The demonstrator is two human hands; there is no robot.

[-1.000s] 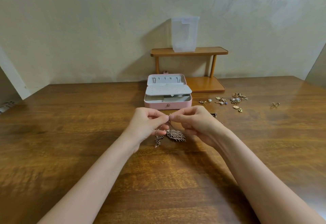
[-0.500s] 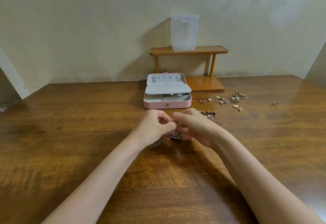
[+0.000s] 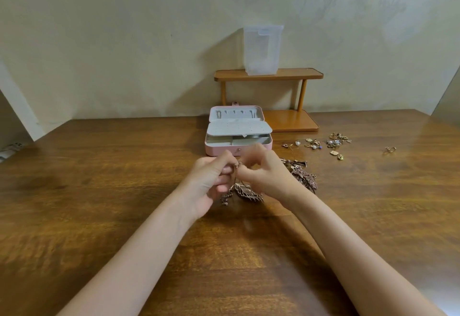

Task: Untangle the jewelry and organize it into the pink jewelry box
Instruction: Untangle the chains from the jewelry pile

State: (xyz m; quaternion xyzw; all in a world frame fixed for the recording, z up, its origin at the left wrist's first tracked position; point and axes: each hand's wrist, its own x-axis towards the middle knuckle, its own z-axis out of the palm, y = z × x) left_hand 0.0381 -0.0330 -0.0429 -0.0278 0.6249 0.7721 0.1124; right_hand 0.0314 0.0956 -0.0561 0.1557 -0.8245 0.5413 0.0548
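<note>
We see the left hand [image 3: 211,178] and the right hand [image 3: 267,173] meeting above the table [image 3: 99,191], fingertips pinched together on the top of a tangle [image 3: 245,190] of coppery jewelry. Both sets of fingers are curled tight round its small ring or hook at the top. Below the pinch hangs a flat, leaf-shaped filigree pendant with an openwork edge, and to its left a short beaded strand dangles; the lower tips look close to the wood, though we cannot tell if they touch.

Just right of the right hand, a second pile [image 3: 303,175] of the same dark coppery filigree lies on the table, partly hidden by the wrist.

Just beyond the hands sits the pink box [image 3: 219,151], open, its lid tilted back with small hooks inside and a pale perforated tray raised over the pale compartments.

Farther right, small earrings [image 3: 323,144], gold with a few pearls, lie scattered, and one ring [image 3: 390,149] lies well apart from them.

Behind the box, against the wall, stands a wooden shelf [image 3: 268,74] with a clear container [image 3: 262,50] on top.
</note>
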